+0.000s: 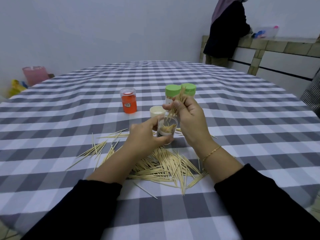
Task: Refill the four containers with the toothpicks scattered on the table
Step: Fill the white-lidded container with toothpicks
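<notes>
far left, off the table edge: pink bin (35, 75) and yellow bag (16, 87) on the floor. checked tablecloth (69, 104) covers the table. orange container (128, 100), clear cap on, stands upright left of centre. loose toothpicks (99, 148) fan out to the left of the left hand (147, 135), which grips the clear container (167, 129) round its side, thumb in front, fingers behind; container is open on top, partly filled, tilted slightly. white lid (157, 111) sits just behind it, upside down. main toothpick pile (166, 167) lies between the forearms, near edge. right hand (188, 118) pinches a bundle of toothpicks (178, 105), lower tips at the clear container's mouth. two green-lidded containers (180, 91) stand side by side behind the right hand, caps on. gold bracelet (211, 152) on right wrist. far right: a second person (226, 30) standing at a tiled counter (270, 44)
</notes>
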`<action>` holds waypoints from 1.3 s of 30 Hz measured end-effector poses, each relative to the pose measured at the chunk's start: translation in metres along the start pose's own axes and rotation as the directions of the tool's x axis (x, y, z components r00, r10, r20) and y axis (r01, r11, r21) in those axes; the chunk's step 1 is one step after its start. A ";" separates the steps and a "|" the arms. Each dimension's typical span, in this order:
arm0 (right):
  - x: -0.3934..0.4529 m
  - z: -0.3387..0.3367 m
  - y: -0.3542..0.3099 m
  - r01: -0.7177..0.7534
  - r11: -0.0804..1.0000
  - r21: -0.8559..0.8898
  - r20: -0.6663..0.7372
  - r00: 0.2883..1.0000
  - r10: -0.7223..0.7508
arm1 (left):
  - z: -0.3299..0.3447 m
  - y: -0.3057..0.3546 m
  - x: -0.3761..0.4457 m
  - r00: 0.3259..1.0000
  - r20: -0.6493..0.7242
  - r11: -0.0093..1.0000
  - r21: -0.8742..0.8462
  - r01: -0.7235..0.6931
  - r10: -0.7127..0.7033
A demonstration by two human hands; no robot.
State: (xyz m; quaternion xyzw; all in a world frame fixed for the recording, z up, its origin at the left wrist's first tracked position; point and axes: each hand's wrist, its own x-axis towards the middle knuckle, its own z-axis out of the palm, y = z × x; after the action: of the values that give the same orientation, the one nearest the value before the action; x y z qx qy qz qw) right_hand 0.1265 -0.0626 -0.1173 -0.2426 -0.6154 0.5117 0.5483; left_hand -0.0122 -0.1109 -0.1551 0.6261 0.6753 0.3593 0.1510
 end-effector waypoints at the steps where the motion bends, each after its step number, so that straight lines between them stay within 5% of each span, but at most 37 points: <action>1: 0.000 0.000 0.001 0.001 1.000 -0.027 0.007 1.000 -0.001 | 0.000 0.000 0.000 1.000 -0.001 1.000 -0.007 0.004 -0.004; 39: 0.001 -0.006 0.009 -0.242 0.944 -0.224 0.067 0.962 0.263 | -0.006 0.015 -0.005 1.000 0.005 1.000 0.023 -0.017 0.017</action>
State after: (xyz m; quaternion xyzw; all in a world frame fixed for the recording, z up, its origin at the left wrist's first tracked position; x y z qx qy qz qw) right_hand 0.1292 -0.0562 -0.1259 -0.3523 -0.6563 0.5196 0.4186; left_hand -0.0040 -0.1185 -0.1424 0.6344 0.6737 0.3512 0.1424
